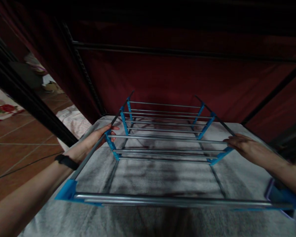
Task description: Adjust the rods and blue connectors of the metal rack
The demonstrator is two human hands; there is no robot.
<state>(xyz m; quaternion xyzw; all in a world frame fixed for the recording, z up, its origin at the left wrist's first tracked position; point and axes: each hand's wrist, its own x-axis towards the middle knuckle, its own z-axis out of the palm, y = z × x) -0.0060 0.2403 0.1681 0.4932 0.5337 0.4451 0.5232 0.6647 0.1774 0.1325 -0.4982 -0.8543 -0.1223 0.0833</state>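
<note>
A shoe rack (167,139) of grey metal tubes and blue plastic brackets lies across the bed-like surface, its long side poles running away from me. My left hand (107,133), with a black band on the wrist, is closed around the left side pole beside a blue bracket; some fingertips show past the pole. On the opposite side, my right hand (240,144) grips the right pole near another bracket, its fingers partly hidden. Several thin crossbars span between the brackets, and a thicker pair of tubes sits nearest to me.
A grey fleecy cover (143,177) lies under the rack. Dark red curtains (150,79) and a dark metal frame (84,72) enclose the back and left. A purple-edged flat object (273,194) lies at lower right. Striped cloth (72,121) and a tiled floor (17,141) show at left.
</note>
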